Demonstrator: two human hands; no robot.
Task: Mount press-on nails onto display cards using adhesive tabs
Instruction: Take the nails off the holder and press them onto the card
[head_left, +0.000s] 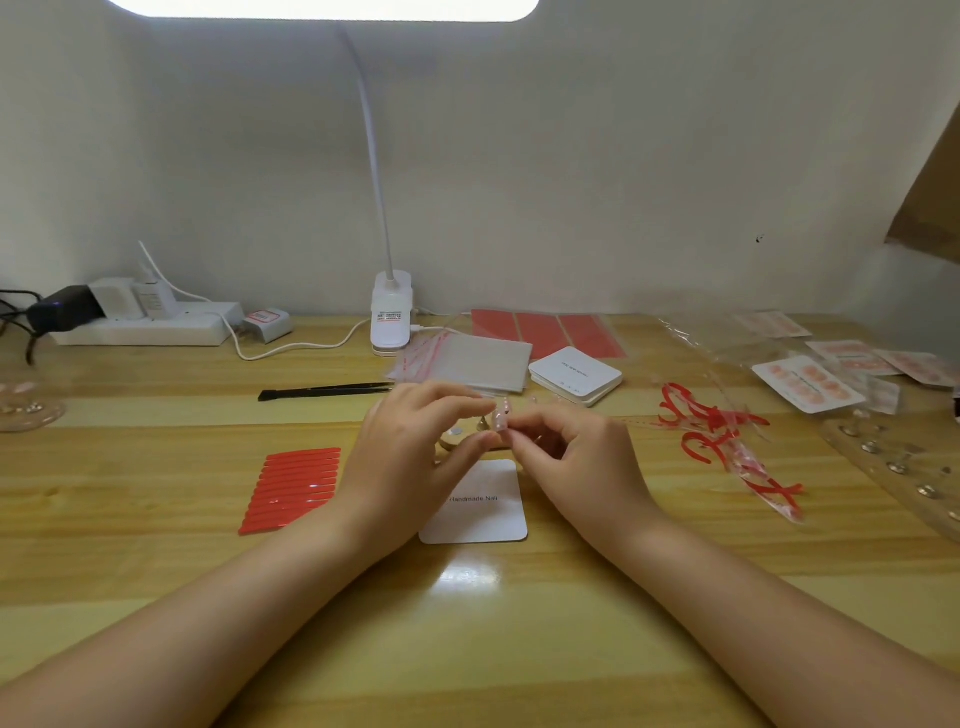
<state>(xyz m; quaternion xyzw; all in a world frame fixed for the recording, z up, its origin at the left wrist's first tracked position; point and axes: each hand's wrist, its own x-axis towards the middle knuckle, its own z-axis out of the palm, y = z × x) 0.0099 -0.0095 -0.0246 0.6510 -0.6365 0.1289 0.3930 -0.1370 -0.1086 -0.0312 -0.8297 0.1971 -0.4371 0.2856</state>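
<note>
A: In the head view, which step is in hand?

B: A single press-on nail (501, 418) is held up between the two hands, just above the far edge of the blank display card (475, 503). It is judged that the nail is being prepared for mounting, perhaps with an adhesive tab put on its back; the tab itself cannot be made out.

A: How are the fingers placed?

B: The nail is pinched by the fingers of the right hand (574, 457) at its lower end. The thumb and forefinger of the left hand (415, 452) are brought together at the nail, the other fingers loosely curled; whether the nail or a tab is pinched there cannot be told.

A: What is called for next?

B: Probably the nail must be lowered and pressed onto the card, which lies flat on the counter (156, 545) and shows only the print "Handmade Nail". A straight position will be needed.

A: How does the nail look?

B: Small, pale pink, slightly glossy, held nearly upright. Red adhesive strips (293, 491) are seen to the left, and finished cards (808, 384) far right.
</note>
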